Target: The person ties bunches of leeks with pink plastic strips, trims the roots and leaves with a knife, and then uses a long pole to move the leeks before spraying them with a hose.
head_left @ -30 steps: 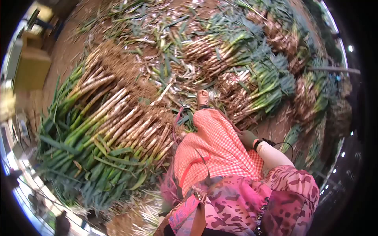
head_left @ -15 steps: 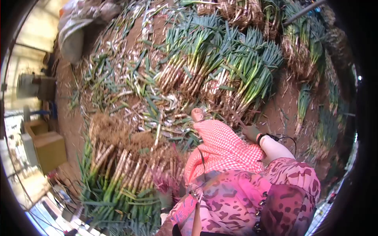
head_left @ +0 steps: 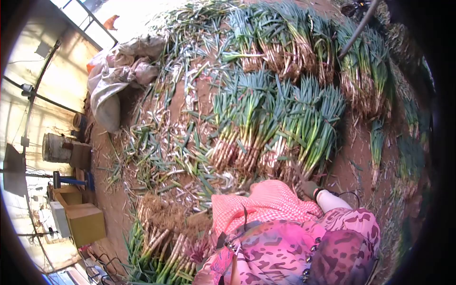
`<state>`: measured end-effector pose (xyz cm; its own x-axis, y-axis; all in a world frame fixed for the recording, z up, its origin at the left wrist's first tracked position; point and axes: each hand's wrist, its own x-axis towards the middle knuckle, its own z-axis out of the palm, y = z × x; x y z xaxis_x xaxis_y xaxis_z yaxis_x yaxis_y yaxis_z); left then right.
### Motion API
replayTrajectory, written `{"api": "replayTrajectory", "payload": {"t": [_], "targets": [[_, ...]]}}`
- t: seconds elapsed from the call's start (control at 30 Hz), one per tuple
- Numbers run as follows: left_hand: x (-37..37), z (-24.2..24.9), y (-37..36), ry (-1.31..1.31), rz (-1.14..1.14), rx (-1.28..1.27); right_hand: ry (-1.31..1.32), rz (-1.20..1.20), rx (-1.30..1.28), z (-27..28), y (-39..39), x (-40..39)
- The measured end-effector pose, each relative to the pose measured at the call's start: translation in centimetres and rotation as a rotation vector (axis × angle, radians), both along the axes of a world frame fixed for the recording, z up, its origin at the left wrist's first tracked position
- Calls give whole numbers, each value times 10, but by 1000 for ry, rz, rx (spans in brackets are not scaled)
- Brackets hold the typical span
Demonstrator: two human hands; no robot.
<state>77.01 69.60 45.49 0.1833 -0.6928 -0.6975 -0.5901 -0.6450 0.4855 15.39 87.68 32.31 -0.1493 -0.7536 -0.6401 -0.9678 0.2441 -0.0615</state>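
Note:
My right hand [head_left: 309, 190], in a dark glove with a black band at the wrist, is closed around a thin, long, blade-like tool [head_left: 299, 174]. The tool points toward the roots of a bundle of green onions [head_left: 308, 118]. Touching between them cannot be made out. My left hand is out of view; its pink sleeve [head_left: 213, 266] shows at the bottom. Beside it lies a pile of green onions [head_left: 166, 251], roots upward, with purple strands [head_left: 197, 249] at its right end. A red checked cloth [head_left: 266, 202] covers my legs.
More onion bundles [head_left: 285, 47] lie at the top and right [head_left: 365, 80]. Loose leaves and peelings [head_left: 175, 147] litter the brown ground. White sacks [head_left: 114, 85], a yellow box [head_left: 85, 223] and a metal bucket [head_left: 57, 148] stand left. A grey pole [head_left: 359, 29] slants in at top right.
The view has tilted up, so the ground and bundles sit lower. My left hand and my bare foot have left view. The right hand still holds the tool.

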Motion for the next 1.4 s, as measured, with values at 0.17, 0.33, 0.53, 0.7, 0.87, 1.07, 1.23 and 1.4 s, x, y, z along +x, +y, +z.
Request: {"api": "replayTrajectory", "payload": {"t": [0.17, 0.33, 0.53, 0.7, 0.87, 1.07, 1.23, 1.4], "targets": [[27, -6, -83, -37, -26, -13, -86, 53, -34, 58, -101, 34], [92, -18, -179, -70, -71, -9, 66, -30, 23, 40, -178, 78], [189, -3, -317, -134, -167, -37, 32, -135, 203, 51, -264, 156], [220, -5, -434, -142, -306, -146, -119, -443, 48, 59, -260, 198], [154, -1, -536, -87, -412, -187, 16, -359, 141, 67, -281, 208], [19, -16, -621, 67, -517, -97, -53, -446, 140, 27, -354, 183], [-97, -7, -700, 106, -624, -34, -95, -267, 315, 30, -467, 144], [-165, -4, -782, 116, -712, -30, -247, -699, 31, 58, -529, 98]]}}
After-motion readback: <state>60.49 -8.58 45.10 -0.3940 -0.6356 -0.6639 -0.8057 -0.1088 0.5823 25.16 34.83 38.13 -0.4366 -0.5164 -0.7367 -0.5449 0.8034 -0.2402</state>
